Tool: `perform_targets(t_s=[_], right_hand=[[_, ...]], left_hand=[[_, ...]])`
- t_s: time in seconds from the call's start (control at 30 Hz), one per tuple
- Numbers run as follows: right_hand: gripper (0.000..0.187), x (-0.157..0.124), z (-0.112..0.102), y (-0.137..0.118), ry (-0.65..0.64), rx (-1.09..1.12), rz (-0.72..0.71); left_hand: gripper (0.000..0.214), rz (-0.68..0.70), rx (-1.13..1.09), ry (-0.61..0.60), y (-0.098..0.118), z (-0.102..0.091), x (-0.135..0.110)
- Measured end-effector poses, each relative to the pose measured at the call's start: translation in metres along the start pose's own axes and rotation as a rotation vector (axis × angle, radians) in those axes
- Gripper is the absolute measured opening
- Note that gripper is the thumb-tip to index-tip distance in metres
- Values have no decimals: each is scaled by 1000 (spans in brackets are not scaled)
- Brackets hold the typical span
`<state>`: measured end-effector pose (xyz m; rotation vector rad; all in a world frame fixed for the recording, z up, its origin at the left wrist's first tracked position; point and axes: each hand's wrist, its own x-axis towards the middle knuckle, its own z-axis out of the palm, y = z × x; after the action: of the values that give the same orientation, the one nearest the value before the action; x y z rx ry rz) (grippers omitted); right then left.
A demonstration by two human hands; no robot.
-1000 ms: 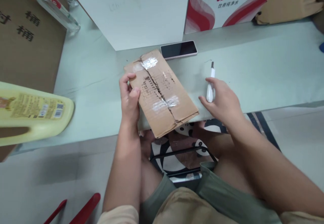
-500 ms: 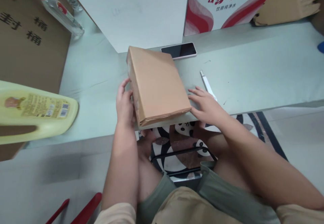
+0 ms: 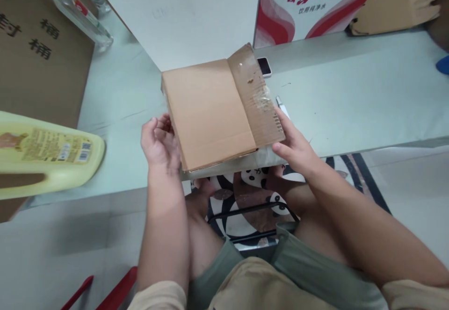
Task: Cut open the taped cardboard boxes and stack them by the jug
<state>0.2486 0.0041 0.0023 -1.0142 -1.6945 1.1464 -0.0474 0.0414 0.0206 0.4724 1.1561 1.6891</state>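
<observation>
A flat brown cardboard box (image 3: 210, 113) is held tilted above the pale green table's (image 3: 351, 99) front edge. My left hand (image 3: 159, 141) curls around its left edge, fingers bent under it. On the box's right side my right hand (image 3: 294, 146) grips the lower corner, below a folded-out flap with torn tape. A white utility knife (image 3: 281, 106) lies on the table just right of the box, mostly hidden by the flap and my right hand. A phone (image 3: 264, 66) peeks out behind the flap.
A yellow jug (image 3: 45, 158) lies on its side at the left. A large brown carton (image 3: 38, 57) and a clear bottle (image 3: 79, 15) stand at the back left. A white box (image 3: 189, 15) and a red-and-white carton (image 3: 308, 6) line the back.
My right hand let go of the knife and took the box. The box was turned over from its taped side to a plain face, and a flap now sticks out on the right.
</observation>
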Motion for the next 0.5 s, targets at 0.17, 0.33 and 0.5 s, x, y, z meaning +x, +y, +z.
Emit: perform_targets(t_s=[0.17,0.33,0.5], right_hand=[[108,-1,7,3,6,-20,19],[107,0,8,0,94,-122,45],[98,6,9,-5,270,-320,186]], left_hand=[[38,44,32,5,-1,-3,-1],[38,119,167,-82,-1,-8,-3],[49,28,129,-267,11,-11,-8]])
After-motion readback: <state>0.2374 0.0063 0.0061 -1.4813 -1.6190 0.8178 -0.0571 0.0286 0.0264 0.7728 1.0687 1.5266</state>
